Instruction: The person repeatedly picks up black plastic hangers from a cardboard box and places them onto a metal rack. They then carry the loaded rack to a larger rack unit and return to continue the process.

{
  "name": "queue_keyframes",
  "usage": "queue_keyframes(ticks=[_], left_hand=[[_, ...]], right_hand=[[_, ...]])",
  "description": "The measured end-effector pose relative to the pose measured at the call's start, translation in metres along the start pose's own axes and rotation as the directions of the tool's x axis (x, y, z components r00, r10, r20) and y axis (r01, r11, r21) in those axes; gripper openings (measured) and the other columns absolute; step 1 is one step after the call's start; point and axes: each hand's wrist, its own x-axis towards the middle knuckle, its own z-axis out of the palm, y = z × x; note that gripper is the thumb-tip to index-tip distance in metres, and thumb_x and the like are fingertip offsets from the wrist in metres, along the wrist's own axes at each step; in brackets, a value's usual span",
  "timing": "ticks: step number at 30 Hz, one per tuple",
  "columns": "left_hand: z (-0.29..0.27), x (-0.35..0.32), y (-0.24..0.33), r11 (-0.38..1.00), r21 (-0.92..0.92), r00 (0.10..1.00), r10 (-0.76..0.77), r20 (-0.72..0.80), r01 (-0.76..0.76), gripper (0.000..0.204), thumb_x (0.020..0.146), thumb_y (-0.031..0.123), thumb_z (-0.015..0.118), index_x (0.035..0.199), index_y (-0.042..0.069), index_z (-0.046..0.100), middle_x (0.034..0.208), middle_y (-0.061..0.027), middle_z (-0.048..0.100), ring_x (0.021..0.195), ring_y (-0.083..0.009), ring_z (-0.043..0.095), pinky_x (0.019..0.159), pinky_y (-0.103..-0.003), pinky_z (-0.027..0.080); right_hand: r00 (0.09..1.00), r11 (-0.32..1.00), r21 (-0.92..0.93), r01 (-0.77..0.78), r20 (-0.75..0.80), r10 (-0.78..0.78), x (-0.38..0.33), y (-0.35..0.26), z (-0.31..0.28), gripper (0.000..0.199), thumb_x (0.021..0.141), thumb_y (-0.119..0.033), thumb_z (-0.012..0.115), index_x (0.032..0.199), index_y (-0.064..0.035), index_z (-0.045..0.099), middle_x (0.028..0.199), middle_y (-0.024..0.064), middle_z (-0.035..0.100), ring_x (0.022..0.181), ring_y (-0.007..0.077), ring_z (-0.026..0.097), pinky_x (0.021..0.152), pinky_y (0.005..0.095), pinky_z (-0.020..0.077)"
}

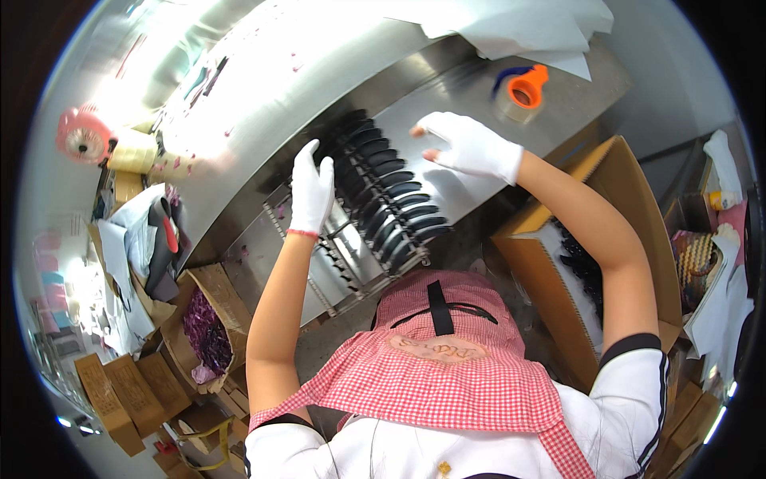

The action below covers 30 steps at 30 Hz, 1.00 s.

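Note:
A metal rack lies on the steel table, with rows of curved, glossy black pieces standing close together in it. At the rack's left side is my left hand, in a white glove with a red cuff edge; its fingers are stretched and the thumb stands apart. My right hand, also white-gloved with bare thumb and index fingertips, hovers right of the black pieces. Its thumb and index finger are apart, with nothing visible between them. The near left part of the rack has slots without black pieces.
An orange tape dispenser sits on the steel table at the far right, near white sheets. A cardboard box with black pieces stands at right. On the left are a box of purple shreds and a pink fan.

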Motion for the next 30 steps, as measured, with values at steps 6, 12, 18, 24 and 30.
queue_keyframes(ticks=[6, 12, 18, 24, 30], left_hand=[[-0.005, 0.051, -0.069, 0.977, 0.032, 0.934, -0.21, 0.287, 0.21, 0.05, 0.096, 0.036, 0.055, 0.126, -0.003, 0.06, 0.124, -0.0252, 0.064, 0.12, -0.0365, 0.06, 0.105, -0.04, 0.045], [-0.007, 0.087, -0.058, 0.968, 0.227, 0.78, -0.22, 0.586, 0.103, 0.06, 0.076, 0.038, 0.07, 0.119, -0.005, 0.067, 0.107, -0.0264, 0.071, 0.106, -0.0362, 0.068, 0.096, -0.039, 0.051], [0.02, 0.084, -0.049, 0.949, 0.311, 0.775, -0.153, 0.613, -0.059, 0.03, 0.079, 0.019, 0.064, 0.099, -0.004, 0.068, 0.097, -0.027, 0.071, 0.096, -0.0396, 0.07, 0.086, -0.045, 0.055], [0.023, 0.079, -0.049, 0.929, 0.362, 0.88, -0.102, 0.463, -0.082, 0.014, 0.088, 0.012, 0.058, 0.096, 0.0, 0.057, 0.085, -0.022, 0.07, 0.082, -0.0412, 0.068, 0.073, -0.05, 0.054], [0.037, 0.07, -0.059, 0.698, 0.656, 0.952, 0.137, 0.272, -0.288, 0.004, 0.084, 0.008, 0.056, 0.085, 0.008, 0.052, 0.067, -0.007, 0.061, 0.062, -0.0239, 0.067, 0.055, -0.036, 0.055]], right_hand=[[0.959, 0.945, -0.197, -0.26, 0.064, 0.277, 0.16, 0.018, 0.074, 0.062, 0.086, -0.034, 0.063, 0.138, 0.0001, 0.052, 0.134, 0.0239, 0.058, 0.126, 0.0396, 0.054, 0.109, 0.0414, 0.0427], [0.824, 0.942, -0.167, -0.291, 0.456, 0.336, 0.186, 0.024, 0.077, 0.056, 0.072, -0.027, 0.068, 0.119, 0.0031, 0.066, 0.105, 0.0234, 0.071, 0.095, 0.0359, 0.068, 0.087, 0.0394, 0.0521], [0.695, 0.897, -0.208, -0.391, 0.572, 0.436, 0.18, 0.025, 0.086, 0.037, 0.079, -0.025, 0.066, 0.097, 0.0065, 0.071, 0.086, 0.0257, 0.07, 0.078, 0.0337, 0.066, 0.075, 0.0413, 0.0507], [0.847, 0.915, -0.177, -0.363, 0.346, 0.404, 0.184, 0.038, 0.099, 0.026, 0.091, -0.018, 0.063, 0.109, 0.0009, 0.061, 0.1, 0.0245, 0.07, 0.098, 0.0409, 0.067, 0.085, 0.0449, 0.0516], [0.985, 0.952, -0.255, -0.169, -0.063, 0.158, 0.174, 0.05, 0.124, 0.019, 0.089, -0.011, 0.057, 0.106, -0.0026, 0.057, 0.098, 0.0205, 0.068, 0.095, 0.0395, 0.066, 0.083, 0.0476, 0.0527]])
